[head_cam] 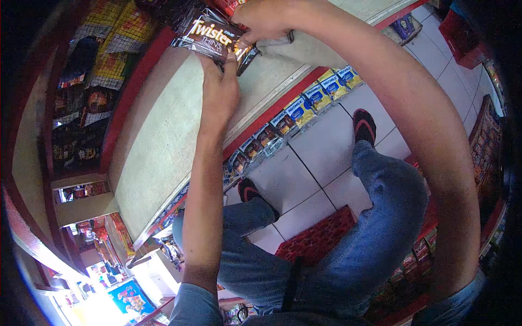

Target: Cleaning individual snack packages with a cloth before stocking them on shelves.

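A brown plastic packet of Twister choco thins (210, 34) lies at the top of the view, above a pale shelf counter (159, 138) with a red edge. My left hand (222, 87) grips its lower edge, with the thumb on the front face. My right hand (261, 20) reaches in from the right and has its fingertips on the packet's right end. A red packet (225, 5) shows right behind, close to the fingers of my right hand; whether they touch it I cannot tell.
Milk sachets (299, 109) hang in a row below the counter's front edge. Netted shelves with yellow packets (112, 53) stand at the left. Below me are white floor tiles (314, 150) and a red box-like thing (318, 234). More packets line the right side.
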A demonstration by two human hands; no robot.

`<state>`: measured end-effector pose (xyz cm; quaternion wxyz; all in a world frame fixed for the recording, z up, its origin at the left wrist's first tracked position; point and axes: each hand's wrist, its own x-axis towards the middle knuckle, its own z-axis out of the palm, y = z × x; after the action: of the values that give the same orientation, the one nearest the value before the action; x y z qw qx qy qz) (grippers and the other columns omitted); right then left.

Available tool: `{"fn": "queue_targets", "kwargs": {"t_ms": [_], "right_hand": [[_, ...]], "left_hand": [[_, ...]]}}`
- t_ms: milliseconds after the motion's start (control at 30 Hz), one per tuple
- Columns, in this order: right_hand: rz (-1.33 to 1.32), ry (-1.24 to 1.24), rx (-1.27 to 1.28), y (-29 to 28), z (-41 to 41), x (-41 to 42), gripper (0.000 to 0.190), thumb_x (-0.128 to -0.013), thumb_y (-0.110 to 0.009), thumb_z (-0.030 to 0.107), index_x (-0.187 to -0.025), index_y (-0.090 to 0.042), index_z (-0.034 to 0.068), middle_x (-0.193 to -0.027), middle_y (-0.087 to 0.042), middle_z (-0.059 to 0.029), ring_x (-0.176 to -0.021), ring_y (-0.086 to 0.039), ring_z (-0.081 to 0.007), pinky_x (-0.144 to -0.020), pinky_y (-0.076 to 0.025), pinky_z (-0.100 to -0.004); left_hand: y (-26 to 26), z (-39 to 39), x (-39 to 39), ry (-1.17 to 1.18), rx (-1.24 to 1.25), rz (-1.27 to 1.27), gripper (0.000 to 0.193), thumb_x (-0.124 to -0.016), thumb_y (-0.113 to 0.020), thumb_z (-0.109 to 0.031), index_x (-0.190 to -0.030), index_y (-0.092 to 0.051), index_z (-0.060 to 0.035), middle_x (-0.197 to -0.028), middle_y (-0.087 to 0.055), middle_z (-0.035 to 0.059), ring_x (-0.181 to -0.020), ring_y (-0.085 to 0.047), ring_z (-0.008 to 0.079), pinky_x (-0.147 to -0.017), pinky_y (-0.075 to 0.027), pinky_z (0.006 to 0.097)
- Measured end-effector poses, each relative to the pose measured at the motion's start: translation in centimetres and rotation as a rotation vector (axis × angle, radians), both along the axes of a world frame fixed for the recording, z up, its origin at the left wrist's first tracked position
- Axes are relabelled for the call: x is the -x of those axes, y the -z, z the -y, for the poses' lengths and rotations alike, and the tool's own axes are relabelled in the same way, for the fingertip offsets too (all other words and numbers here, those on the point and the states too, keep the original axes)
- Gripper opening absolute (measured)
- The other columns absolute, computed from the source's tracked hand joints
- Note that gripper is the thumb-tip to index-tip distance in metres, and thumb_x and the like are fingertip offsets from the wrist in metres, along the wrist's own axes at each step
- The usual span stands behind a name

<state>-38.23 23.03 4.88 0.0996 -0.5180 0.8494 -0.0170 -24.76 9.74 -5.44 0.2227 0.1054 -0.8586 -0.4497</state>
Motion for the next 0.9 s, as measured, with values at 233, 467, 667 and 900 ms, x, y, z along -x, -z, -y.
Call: {"fn": "queue_targets", "kwargs": {"t_ms": [233,467,667,900], "right_hand": [[-0.04,-0.063,0.171,3.6,0.9,0.9,0.036,-0.093,-0.064,0.03,-0.104,-0.072,-0.004,-0.103,-0.072,-0.0221,-0.097,-0.07,-0.0353,-0.085,-0.055,-0.0462],[0.237,-0.124,0.066,3.6,1.4,1.5,0.042,-0.09,-0.062,0.036,-0.108,-0.07,-0.001,-0.098,-0.072,-0.0243,-0.093,-0.07,-0.0341,-0.082,-0.054,-0.044],[0.237,-0.12,0.137,3.9,-0.1,1.6,0.056,-0.087,-0.067,0.048,-0.109,-0.069,-0.004,-0.102,-0.071,-0.0261,-0.096,-0.069,-0.0354,-0.087,-0.053,-0.0437],[0.203,-0.06,0.099,4.3,0.3,1.2,0.06,-0.086,-0.07,0.049,-0.114,-0.068,-0.004,-0.107,-0.071,-0.0261,-0.1,-0.068,-0.0358,-0.09,-0.052,-0.0429]], "left_hand": [[0.3,1.1,0.5,0.002,0.043,0.056,0.062,-0.107,-0.047,-0.028,-0.156,-0.021,-0.0012,-0.148,-0.047,0.0234,-0.137,-0.047,0.0334,-0.116,-0.032,0.0392],[1.7,1.7,0.7,0.011,0.122,-0.058,0.073,-0.107,-0.052,-0.03,-0.159,-0.01,0.001,-0.152,-0.041,0.0246,-0.141,-0.042,0.0313,-0.118,-0.029,0.0368],[0.6,0.5,0.1,-0.002,0.177,-0.027,0.091,-0.105,-0.056,-0.031,-0.157,0.007,0.0084,-0.145,-0.049,0.0321,-0.135,-0.052,0.0351,-0.113,-0.038,0.0378],[-0.2,-0.4,-0.6,0.024,0.049,0.041,0.089,-0.104,-0.056,-0.037,-0.16,0.0,0.0047,-0.16,-0.027,0.0299,-0.149,-0.031,0.0345,-0.122,-0.023,0.0358]]}}
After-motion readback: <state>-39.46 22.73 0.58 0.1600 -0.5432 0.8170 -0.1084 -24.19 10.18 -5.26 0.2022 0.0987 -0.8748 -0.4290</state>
